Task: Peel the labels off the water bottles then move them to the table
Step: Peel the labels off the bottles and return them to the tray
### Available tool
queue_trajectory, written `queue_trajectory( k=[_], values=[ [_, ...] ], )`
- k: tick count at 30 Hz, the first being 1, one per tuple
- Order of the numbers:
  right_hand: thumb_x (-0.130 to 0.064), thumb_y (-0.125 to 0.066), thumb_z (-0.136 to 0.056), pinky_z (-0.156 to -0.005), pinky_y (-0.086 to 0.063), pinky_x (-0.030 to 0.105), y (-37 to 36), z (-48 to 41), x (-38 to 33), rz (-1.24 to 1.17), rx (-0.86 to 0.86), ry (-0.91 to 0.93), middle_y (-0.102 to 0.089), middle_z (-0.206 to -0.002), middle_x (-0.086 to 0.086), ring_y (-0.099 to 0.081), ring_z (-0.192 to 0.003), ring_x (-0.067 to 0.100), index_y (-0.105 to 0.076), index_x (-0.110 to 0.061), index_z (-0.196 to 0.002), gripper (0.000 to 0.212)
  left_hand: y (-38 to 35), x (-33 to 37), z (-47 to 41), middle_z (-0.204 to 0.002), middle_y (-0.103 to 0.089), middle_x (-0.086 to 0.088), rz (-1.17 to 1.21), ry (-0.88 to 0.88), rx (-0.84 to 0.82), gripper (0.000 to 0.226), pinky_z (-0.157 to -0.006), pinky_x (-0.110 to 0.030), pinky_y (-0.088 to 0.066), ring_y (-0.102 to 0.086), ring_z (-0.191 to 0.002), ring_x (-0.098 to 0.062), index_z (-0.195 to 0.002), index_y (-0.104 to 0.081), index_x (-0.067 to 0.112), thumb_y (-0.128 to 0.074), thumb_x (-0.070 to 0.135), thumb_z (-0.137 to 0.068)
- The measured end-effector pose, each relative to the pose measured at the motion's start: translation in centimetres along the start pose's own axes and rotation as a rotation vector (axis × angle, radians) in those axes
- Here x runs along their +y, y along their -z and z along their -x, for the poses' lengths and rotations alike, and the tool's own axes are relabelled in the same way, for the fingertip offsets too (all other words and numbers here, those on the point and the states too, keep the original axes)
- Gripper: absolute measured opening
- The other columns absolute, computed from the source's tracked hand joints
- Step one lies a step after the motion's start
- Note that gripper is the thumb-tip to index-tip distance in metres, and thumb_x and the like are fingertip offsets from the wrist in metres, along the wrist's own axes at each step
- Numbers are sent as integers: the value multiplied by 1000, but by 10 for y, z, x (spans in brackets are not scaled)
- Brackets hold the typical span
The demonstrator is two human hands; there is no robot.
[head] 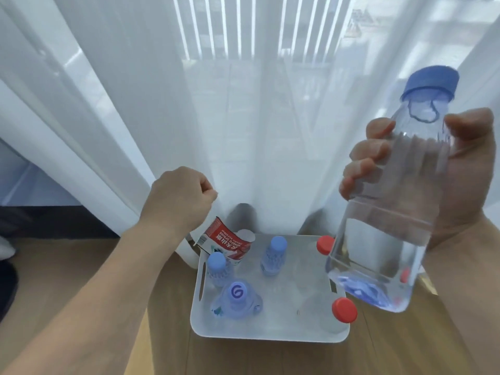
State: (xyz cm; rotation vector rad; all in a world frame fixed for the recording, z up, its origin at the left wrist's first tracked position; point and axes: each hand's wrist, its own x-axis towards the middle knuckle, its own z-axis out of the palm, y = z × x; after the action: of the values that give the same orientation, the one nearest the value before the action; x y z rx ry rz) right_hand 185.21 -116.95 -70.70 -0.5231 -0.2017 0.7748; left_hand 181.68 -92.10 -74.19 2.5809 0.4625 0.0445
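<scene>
My right hand [457,169] grips a clear, label-free water bottle [387,212] with a blue cap, held high at the right and tilted slightly. My left hand [178,201] is curled into a fist above the tray's far left corner, and a peeled red-and-white label [230,243] hangs just below it. I cannot tell whether the fingers still pinch the label. Below, a white tray [270,320] holds three blue-capped bottles [273,255] [216,266] [236,296] and two red-capped bottles [343,311] [326,243].
The tray stands on a wooden floor [162,334] close to long white sheer curtains [243,117]. A dark baseboard [54,220] runs along the left wall. The held bottle covers the tray's right edge.
</scene>
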Motion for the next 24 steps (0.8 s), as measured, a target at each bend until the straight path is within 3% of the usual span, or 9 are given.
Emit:
queue_trajectory(
  k=[4,7,12,16,19,22,24],
  values=[
    [-29,-62,-61,-77,-54,41,-3,5,3,161,38,16,-68,-75,15,-67,-73,31,-61,-4,-84,34,-20,-3,-3,-82,-72,-5,-48,-47,-56,14,-64,-26,-42,-63,-77,-22,-80,-74,12,-63,20,-84],
    [-33,-62,-45,-64,-57,35,-14,6,9,279,108,67,-65,-61,8,-65,-58,25,-63,-10,-70,34,-27,-6,-7,-71,-70,-4,-38,-2,-147,10,-71,-33,-55,-69,-79,-24,-74,-72,11,-66,15,-81],
    [-33,-56,-38,-58,-55,35,-21,7,11,386,212,65,-61,-57,8,-61,-53,26,-61,-10,-65,36,-30,-14,-6,-61,-65,-4,-113,24,-233,14,-75,-37,-58,-70,-77,-28,-71,-71,10,-61,3,-78],
    [-33,-59,-36,-61,-54,37,-19,8,12,449,227,71,-63,-60,11,-63,-56,28,-64,-9,-67,39,-30,-17,-6,-72,-73,-20,-147,47,-245,21,-72,-41,-59,-71,-76,-33,-75,-74,-1,-53,-7,-73],
    [-29,-58,-37,-63,-54,37,-22,8,16,529,297,110,-63,-60,12,-63,-57,29,-62,-8,-69,39,-31,-17,-6,-78,-74,-21,-202,42,-252,20,-72,-40,-58,-70,-80,-33,-78,-74,-2,-54,-3,-74],
    [-15,-53,-53,-62,-57,36,-23,8,19,633,381,149,-64,-61,10,-64,-59,27,-61,-9,-72,21,-29,-15,-7,-79,-73,-15,-257,34,-260,19,-72,-37,-57,-68,-81,-30,-81,-74,2,-55,3,-76],
    [-18,-51,-64,-62,-58,35,-17,6,21,725,437,168,-67,-65,8,-67,-66,25,-63,-12,-74,18,-27,-13,-7,-82,-73,-11,-287,21,-270,16,-72,-35,-55,-67,-82,-28,-82,-73,6,-58,9,-77]
  ],
)
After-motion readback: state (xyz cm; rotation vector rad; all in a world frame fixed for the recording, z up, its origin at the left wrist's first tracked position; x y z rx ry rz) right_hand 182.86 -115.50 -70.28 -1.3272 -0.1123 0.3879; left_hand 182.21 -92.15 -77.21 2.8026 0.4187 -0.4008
